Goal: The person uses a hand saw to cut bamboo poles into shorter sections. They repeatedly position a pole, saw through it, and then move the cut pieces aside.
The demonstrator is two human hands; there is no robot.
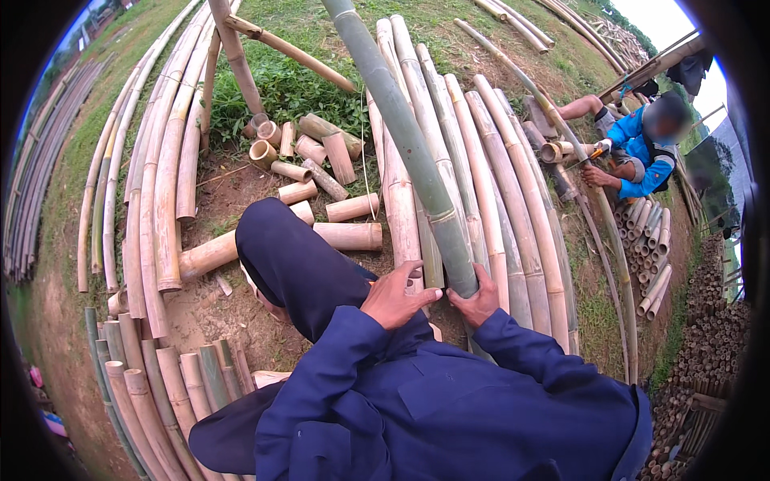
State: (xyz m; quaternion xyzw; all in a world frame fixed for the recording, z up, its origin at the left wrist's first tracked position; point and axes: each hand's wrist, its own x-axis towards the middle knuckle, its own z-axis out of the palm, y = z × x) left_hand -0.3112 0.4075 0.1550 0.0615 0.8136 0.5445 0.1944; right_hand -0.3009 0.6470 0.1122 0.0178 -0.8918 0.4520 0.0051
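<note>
A long green bamboo pole (401, 144) slants from the top of the view down to my lap. My right hand (479, 300) wraps round the side of its near end, with the thumb at the cut end. My left hand (399, 297) lies just left of that end, apart from it, thumb stretched toward the pole and fingers extended. Nothing shows in the left hand; its fingertips are beside a pale bamboo pole (399, 200). Whether they touch it I cannot tell.
Several pale bamboo poles (513, 176) lie side by side beyond my hands. Cut bamboo pieces (349, 236) are piled ahead of my knee. More poles (164, 160) lie at left, near a bamboo post (238, 64). At right, a person in a blue jacket (646, 152) holds a bent bamboo pole (589, 160).
</note>
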